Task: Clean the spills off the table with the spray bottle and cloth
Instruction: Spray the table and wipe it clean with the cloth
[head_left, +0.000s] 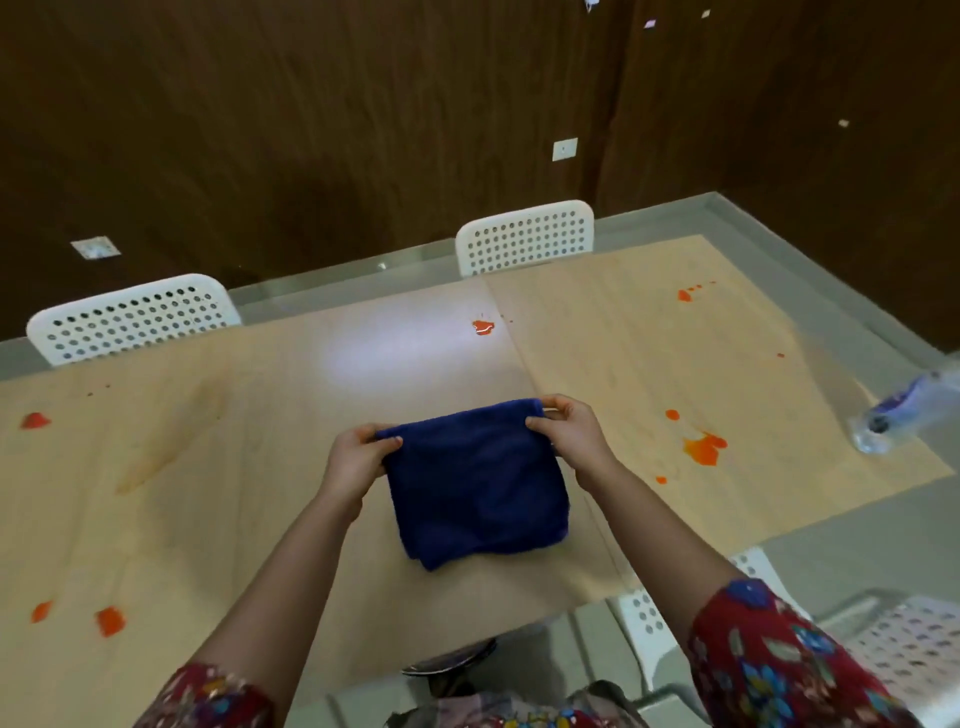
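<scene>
At the far left of the counter (208, 493), an orange blot (34, 420) sits close to the edge, and a pair of orange smears (110, 620) lies nearer the person on the same side. Behind that stretch a white perforated chair (130, 317) is pushed up to the far edge. Toward the middle, the left hand (358, 457) pinches the upper left corner of a folded blue cloth (475, 483), thumb laid over the front of the fabric. The cloth hangs in front of the person over the middle of the counter; whether its lower edge touches the surface cannot be told. Beyond it, near the far edge, lies an orange splash (484, 327), with a second white chair (524, 236) behind. The right hand (569, 431) grips the cloth's upper right corner, fingers curled round the fold. To its right a large orange puddle (704, 449) spreads on the counter, and small orange spots (684, 295) dot the far side. At the right edge is the spray bottle (904, 415), tilted and blurred, well apart from both hands.
</scene>
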